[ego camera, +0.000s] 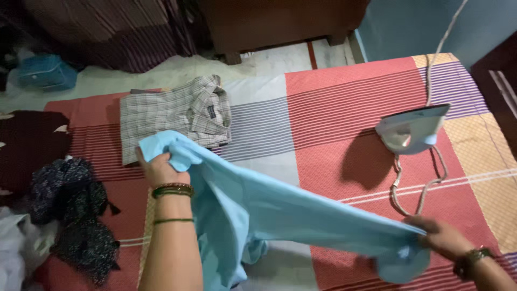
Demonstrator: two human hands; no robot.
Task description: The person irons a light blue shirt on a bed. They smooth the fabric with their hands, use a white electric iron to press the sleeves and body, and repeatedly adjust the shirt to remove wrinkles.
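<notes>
We hold a light blue garment (pixel 280 207) stretched between both hands above the striped red bedcover (pixel 344 108). Our left hand (pixel 160 168), with bangles at the wrist, is closed around one bunched end of the cloth, fingers clamped tight on the fabric. Our right hand (pixel 439 235), wearing a wristband, pinches the other end low at the right, its fingers closed on the blue cloth, so the garment runs as a taut band from upper left to lower right, with a loose part hanging down below the left forearm. Just beyond the left hand lies a folded checked shirt (pixel 175 116), flat on the bedcover. An electric iron (pixel 412 129) stands on its heel well to the right, its cord (pixel 417 191) looping on the cover near the right hand. A dark patterned cloth (pixel 72 207) lies crumpled at the left edge, apart from the hands.
</notes>
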